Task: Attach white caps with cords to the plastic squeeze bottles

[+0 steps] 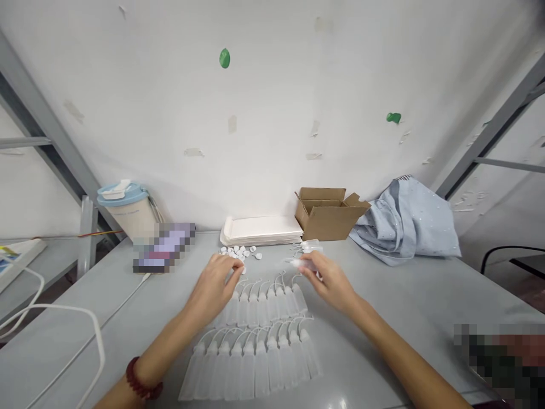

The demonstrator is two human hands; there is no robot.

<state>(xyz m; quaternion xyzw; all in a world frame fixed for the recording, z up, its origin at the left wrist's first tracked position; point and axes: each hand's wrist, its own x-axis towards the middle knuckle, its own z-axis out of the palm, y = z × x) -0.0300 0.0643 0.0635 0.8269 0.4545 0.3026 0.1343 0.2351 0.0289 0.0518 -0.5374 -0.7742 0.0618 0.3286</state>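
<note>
My left hand (217, 287) is pinched at the fingertips on a small white cap (244, 270), beside a loose pile of similar white caps (235, 251). My right hand (327, 278) closes its thumb and fingers round a translucent plastic tube with a thin strap (293, 262), its narrow end pointing left. Between my forearms, similar flat translucent tubes lie side by side in two rows, a back row (264, 307) and a front row (249, 372), their thin curved straps at the far end. A few more tubes (312, 245) lie just beyond my right hand.
A stack of white padded sheets (264, 228) and an open cardboard box (327, 218) stand against the wall. Light blue cloth (409, 224) is heaped at right. A lidded cup (130, 210), a phone (166, 248) and a white cable (96, 335) are at left. A blurred object (506, 358) sits front right.
</note>
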